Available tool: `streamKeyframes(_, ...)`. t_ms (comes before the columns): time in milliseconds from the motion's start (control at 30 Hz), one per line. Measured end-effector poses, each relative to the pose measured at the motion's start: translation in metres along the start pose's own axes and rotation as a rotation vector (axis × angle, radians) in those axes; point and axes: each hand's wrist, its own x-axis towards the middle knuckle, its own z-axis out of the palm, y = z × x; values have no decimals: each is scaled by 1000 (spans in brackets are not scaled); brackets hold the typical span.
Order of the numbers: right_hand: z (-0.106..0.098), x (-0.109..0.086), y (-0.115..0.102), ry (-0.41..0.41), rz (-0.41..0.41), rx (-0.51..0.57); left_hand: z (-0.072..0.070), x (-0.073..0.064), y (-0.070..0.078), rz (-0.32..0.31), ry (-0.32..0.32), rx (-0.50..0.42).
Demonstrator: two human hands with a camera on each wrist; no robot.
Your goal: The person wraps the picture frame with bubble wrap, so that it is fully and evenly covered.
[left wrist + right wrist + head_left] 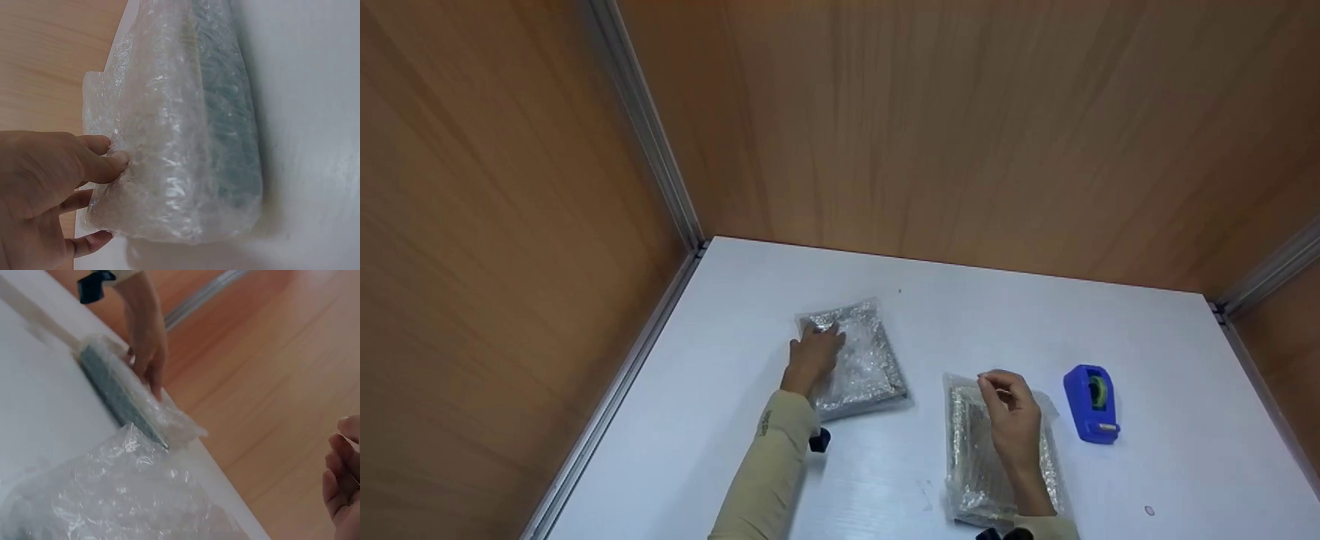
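Note:
My left hand [815, 356] rests with spread fingers on the upper face of a bubble-wrapped package [866, 360]. In the left wrist view its thumb and fingertips touch the clear wrap [163, 124] near one edge; a greenish side shows through. Over a second bubble-wrapped package [975, 465] my right hand [1011, 412] is raised, its fingers curled and the thumb tip meeting the fingertips. Nothing can be made out between them. Only the curled fingers of this hand [343, 478] enter the right wrist view, apart from the wrap [124, 500] below.
A blue tape dispenser [1091, 405] with a green roll stands right of the second package. The white table [997, 315] meets wood panels [960, 135] at its back and sides, with metal strips [649, 127] at the corners. A small ring-shaped mark [1149, 510] lies front right.

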Motion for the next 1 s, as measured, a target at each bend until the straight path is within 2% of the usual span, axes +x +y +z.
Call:
streamKeyframes(67, 5, 1, -1, -19, -61, -12, -1, -1, 2, -1, -6, -15)
streamKeyframes(200, 13, 3, -3, -49, -133, 7, -2, -3, 6, -7, -10, -52)
streamKeyframes(433, 22, 4, -11, -73, -234, -3, -2, -4, 8, 5, -2, 21)
streamKeyframes(500, 24, 4, -13, -78, -264, -15, -2, -3, 7, -3, -10, 13)
streamKeyframes(600, 27, 4, -15, -94, -291, -19, -2, -3, 7, -5, -18, 13)
streamKeyframes(700, 29, 4, -15, -142, -285, 34, -2, -3, 7, -3, -19, 23)
streamKeyframes(767, 29, 4, -15, -200, -248, 124, -1, -3, 8, -7, -22, 19)
streamKeyframes(833, 28, 4, -14, -282, -175, 284, -2, -4, 9, -9, -21, 5)
streamKeyframes(933, 25, 4, -11, -424, 12, 652, -2, -5, 10, -11, -20, -21)
streamKeyframes(1000, 24, 5, -11, -490, 155, 921, -2, -6, 10, -13, -16, -34)
